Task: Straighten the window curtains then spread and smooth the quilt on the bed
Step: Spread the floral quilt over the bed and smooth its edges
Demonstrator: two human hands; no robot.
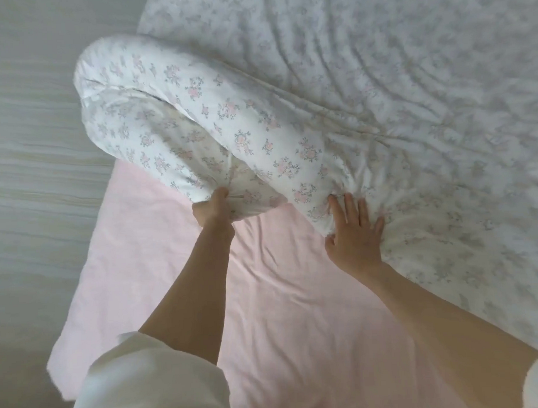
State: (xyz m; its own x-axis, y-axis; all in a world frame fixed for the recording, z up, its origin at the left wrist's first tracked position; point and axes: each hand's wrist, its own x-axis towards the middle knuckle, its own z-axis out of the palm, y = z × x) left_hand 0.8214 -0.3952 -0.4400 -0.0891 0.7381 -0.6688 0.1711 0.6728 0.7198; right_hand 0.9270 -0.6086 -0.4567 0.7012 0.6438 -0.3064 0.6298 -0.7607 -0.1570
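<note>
Partly hidden, left hand (211,210) fingers clench a quilt (380,108) fold; right hand (355,231) fingers lie spread flat on it.

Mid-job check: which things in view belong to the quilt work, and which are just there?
In the job: quilt, folded back on itself; left hand, grip shut on its corner; right hand, flat on its edge; pink sheet.
Just there: floor; white sleeve.

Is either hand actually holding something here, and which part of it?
The left hand grips the floral quilt by the bunched edge of its folded-over part. The right hand only presses flat on it.
</note>
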